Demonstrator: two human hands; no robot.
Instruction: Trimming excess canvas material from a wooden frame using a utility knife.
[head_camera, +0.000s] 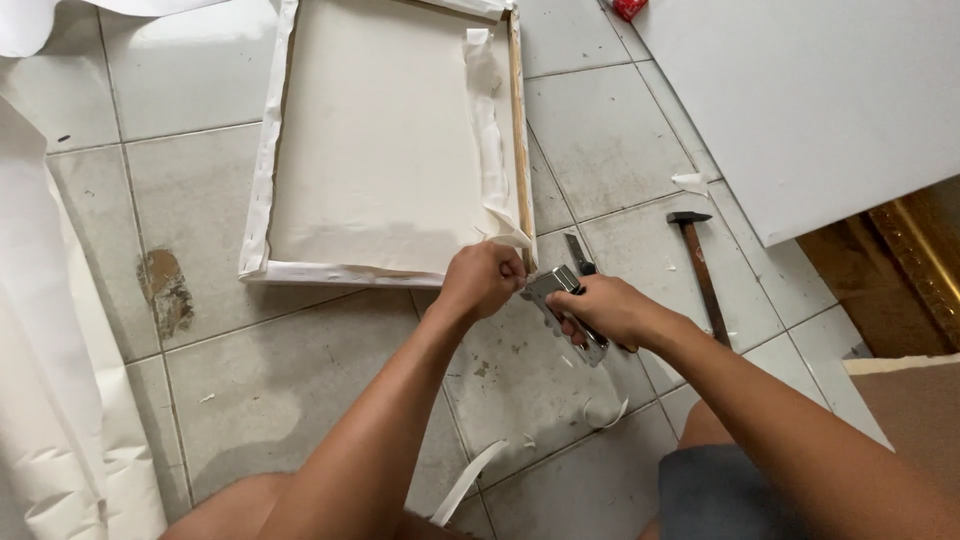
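A canvas on a wooden stretcher frame (385, 140) lies face down on the tiled floor. My left hand (480, 280) pinches the loose canvas fold (508, 238) at the frame's near right corner. My right hand (610, 308) grips a metal staple gun (562, 300), its nose pressed against that same corner. White canvas edges are folded over the frame's left and near sides.
A hammer (700, 270) lies on the tiles to the right of my hands. A large white board (810, 100) leans at the upper right. White canvas rolls (50, 330) lie along the left edge. Cut strips of canvas (470, 480) litter the floor near my knees.
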